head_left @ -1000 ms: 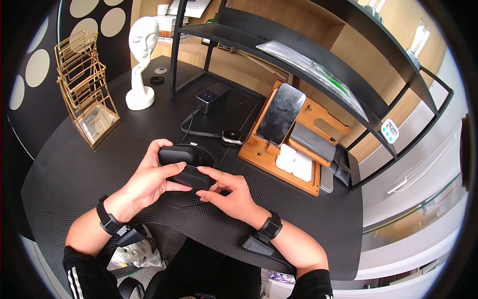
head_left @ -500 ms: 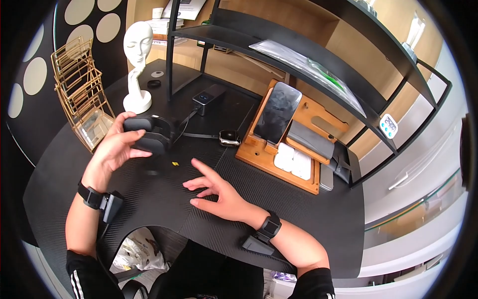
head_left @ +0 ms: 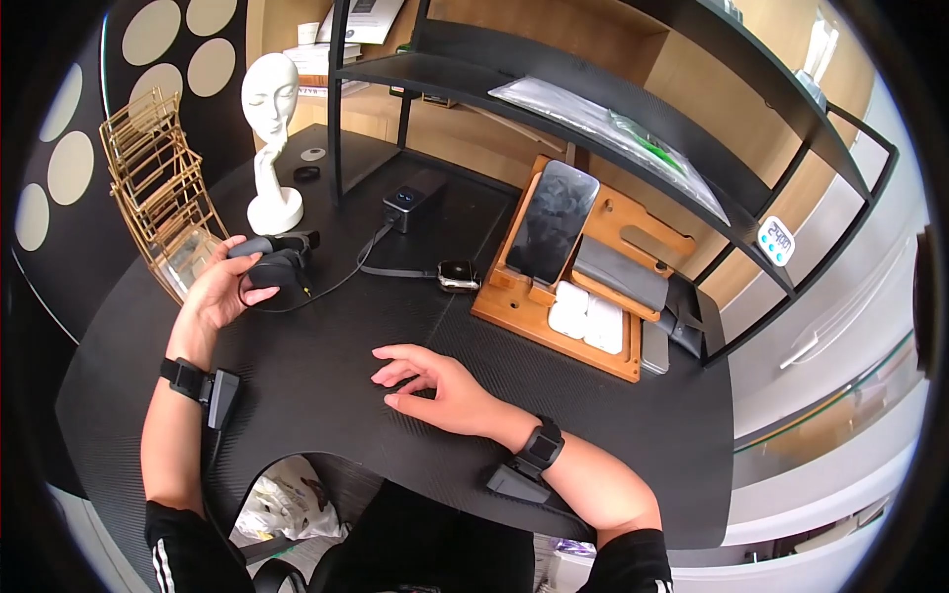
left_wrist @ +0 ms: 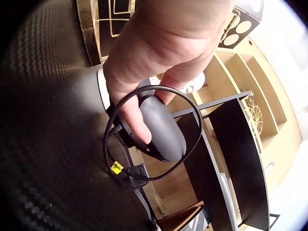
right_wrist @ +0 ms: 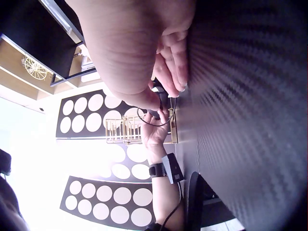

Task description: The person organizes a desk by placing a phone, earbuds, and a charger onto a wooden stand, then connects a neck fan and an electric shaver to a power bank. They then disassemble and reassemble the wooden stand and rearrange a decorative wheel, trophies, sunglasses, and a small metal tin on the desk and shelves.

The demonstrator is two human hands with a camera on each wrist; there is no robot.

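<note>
Black headphones [head_left: 282, 269] with rounded ear cups are gripped by my left hand [head_left: 213, 294] at the left of the desk, near the white sculpture's base. In the left wrist view, the thumb and fingers pinch one smooth dark ear cup [left_wrist: 163, 130]. A thin black cable [left_wrist: 198, 113] with a yellow tag [left_wrist: 117, 167] loops around in front of it. In the head view this cable curves across to a small black charger box [head_left: 410, 201]. My right hand [head_left: 440, 390] is low over the front middle of the desk, fingers loosely bent, holding nothing.
A white face sculpture [head_left: 272, 148] and a gold wire rack [head_left: 163, 188] stand at the left. A smartwatch [head_left: 458, 276] lies mid-desk. Rightward, a wooden stand [head_left: 509, 308] bears a phone [head_left: 552, 225] and white earbud cases [head_left: 586, 318]. A black shelf frame [head_left: 425, 67] rises behind.
My left hand has carried the headphones from the middle to the left and back of the desk. The right hand has let go of them, and its fingers have relaxed.
</note>
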